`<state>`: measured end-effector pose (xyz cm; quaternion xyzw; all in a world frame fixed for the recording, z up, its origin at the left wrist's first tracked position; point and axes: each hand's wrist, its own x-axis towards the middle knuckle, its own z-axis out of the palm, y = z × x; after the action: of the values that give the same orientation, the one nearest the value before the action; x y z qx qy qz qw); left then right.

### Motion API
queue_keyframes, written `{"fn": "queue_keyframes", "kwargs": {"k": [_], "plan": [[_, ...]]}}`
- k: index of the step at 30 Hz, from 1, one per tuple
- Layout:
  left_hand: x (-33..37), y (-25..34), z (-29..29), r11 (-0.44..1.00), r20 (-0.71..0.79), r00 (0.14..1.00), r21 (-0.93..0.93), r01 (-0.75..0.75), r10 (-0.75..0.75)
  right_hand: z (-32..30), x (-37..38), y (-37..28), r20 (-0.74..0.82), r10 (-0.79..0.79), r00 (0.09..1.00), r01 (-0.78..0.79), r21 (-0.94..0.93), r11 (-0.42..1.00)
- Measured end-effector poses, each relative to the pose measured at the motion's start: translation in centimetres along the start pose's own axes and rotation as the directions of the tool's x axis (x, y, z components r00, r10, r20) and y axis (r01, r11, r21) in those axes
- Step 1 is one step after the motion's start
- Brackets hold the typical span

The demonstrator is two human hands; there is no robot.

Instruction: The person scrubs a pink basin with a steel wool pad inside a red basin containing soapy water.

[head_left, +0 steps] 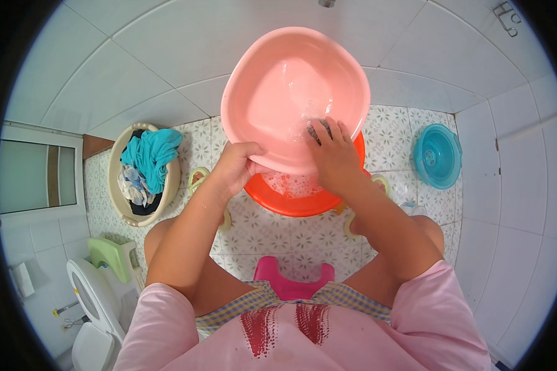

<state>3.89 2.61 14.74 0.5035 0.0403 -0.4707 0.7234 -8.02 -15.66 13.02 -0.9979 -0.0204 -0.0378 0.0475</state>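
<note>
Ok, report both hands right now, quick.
Left hand: closed on the near rim of the pink basin.
Right hand: holding a dark scrubber against the basin's inside, fingers curled over it.

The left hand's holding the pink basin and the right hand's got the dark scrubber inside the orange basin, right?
No: the head view shows the right hand has the dark scrubber inside the pink basin that the left hand holds, not the orange basin.
</note>
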Motion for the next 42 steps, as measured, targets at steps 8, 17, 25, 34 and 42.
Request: {"fn": "queue_keyframes", "kwargs": {"k": [8, 17, 25, 34, 42], "plan": [[0.4, -2.0, 1.3, 0.993, -0.103, 0.988, 0.062, -0.105, 0.111, 1.4, 0.8, -0.4, 0.274, -0.021, 0.962, -0.164, 0.635, 0.755], [-0.1, -1.8, 2.2, 0.987, -0.128, 0.980, 0.060, -0.147, 0.153, -0.1, 0.7, 0.4, 0.169, 0.146, 0.975, -0.162, 0.086, 0.983], [0.1, -2.1, 1.9, 0.987, -0.141, 0.977, 0.050, -0.152, 0.157, 0.7, 2.0, -1.3, 0.252, 0.102, 0.962, -0.271, 0.916, 0.294], [-0.2, -2.2, 2.3, 0.980, -0.154, 0.970, 0.093, -0.176, 0.189, 1.7, 1.1, 0.1, 0.069, 0.186, 0.980, -0.198, 0.253, 0.947], [0.0, -3.0, 1.1, 0.992, -0.201, 0.973, 0.082, -0.098, 0.113, 1.4, 1.9, -0.6, 0.240, 0.005, 0.971, -0.188, 0.747, 0.638]]}}
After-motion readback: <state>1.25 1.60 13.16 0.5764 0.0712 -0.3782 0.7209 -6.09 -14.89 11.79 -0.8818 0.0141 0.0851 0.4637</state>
